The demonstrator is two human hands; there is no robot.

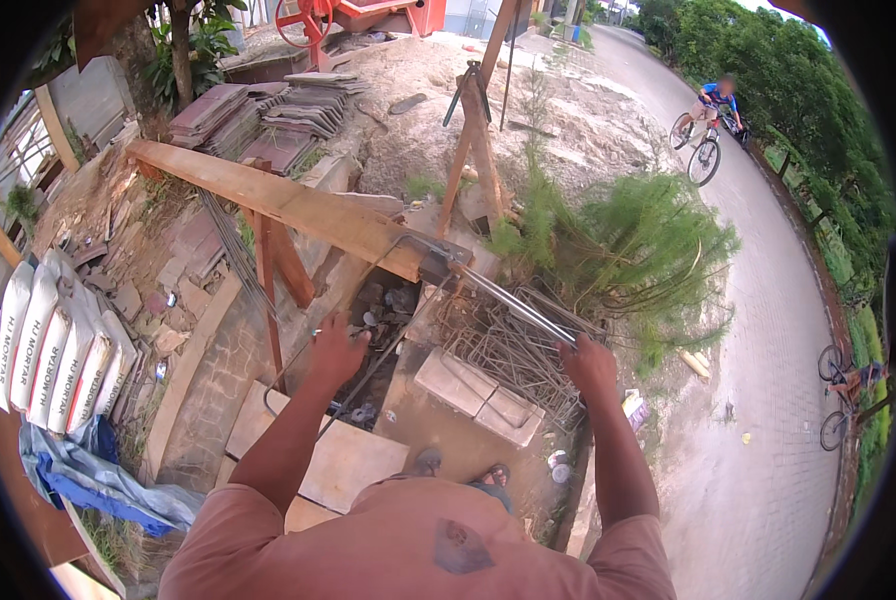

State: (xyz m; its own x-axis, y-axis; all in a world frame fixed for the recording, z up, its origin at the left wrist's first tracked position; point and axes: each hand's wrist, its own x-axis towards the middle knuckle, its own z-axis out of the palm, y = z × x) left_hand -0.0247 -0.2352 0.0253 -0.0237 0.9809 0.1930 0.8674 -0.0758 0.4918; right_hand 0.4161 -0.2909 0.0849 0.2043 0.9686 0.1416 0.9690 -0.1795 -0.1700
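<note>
My right hand (590, 366) is closed round the end of a long silver metal bar (518, 303). The bar slopes up to a metal block (444, 264) fixed at the near end of a wooden beam (288, 205). My left hand (339, 352) is below the beam, its fingers curled. A thin steel rod (365, 280) curves down from the block to this hand, which appears closed on it; the fingers partly hide the contact. Another thin bent rod (370, 372) passes just right of the left hand. A heap of bent steel rods (503, 350) lies under the bar.
Pale slabs (480, 395) lie before my feet. White filled sacks (58, 345) stand at left, above a blue tarp (98, 475). A wooden trestle (475, 130) rises ahead. Green branches (638, 255) spread beside the road, where a person rides a bicycle (705, 158).
</note>
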